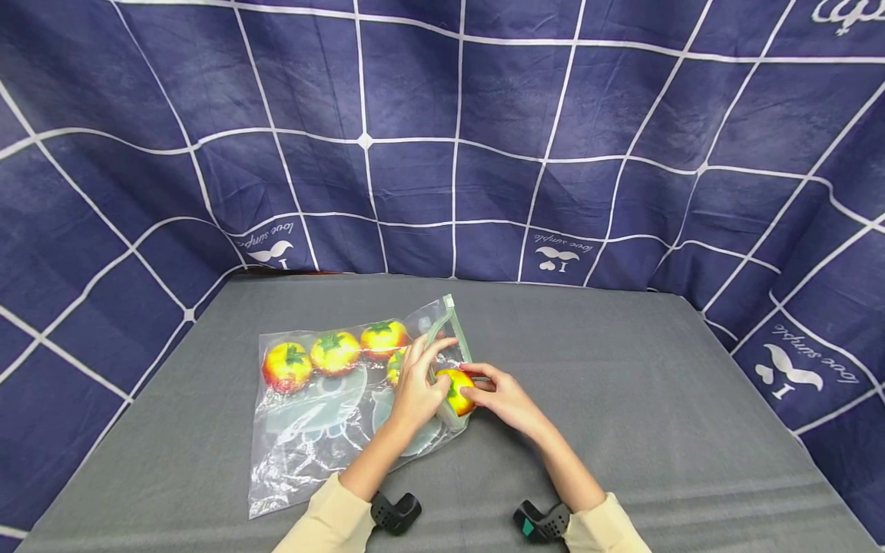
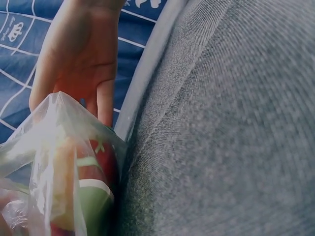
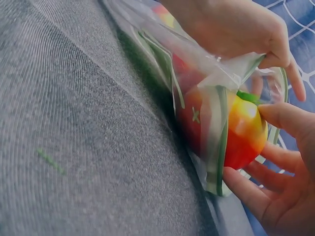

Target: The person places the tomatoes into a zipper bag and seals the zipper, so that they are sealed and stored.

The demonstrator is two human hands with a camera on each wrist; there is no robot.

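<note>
A clear zip bag (image 1: 304, 430) with a green-edged mouth lies flat, several red-and-yellow tomatoes (image 1: 335, 353) inside it. My left hand (image 1: 417, 384) grips the bag at its mouth, thumb and forefinger spread at the opening; the right wrist view shows the film drawn up to a peak by the left hand (image 3: 246, 34). Between the thumb and fingers of my right hand (image 1: 508, 399) is another tomato (image 1: 456, 392), partly within the mouth. Its green leafy top shows in the right wrist view, where the bag's green strip (image 3: 216, 142) crosses in front of the tomato (image 3: 246, 130).
Grey cloth covers the table (image 1: 622, 399). A dark blue curtain (image 1: 498, 153) with white grid lines rises behind it and along both sides. Black bands with camera housings (image 1: 396, 513) sit on both wrists. Pale printed shapes (image 1: 318, 403) show on the bag.
</note>
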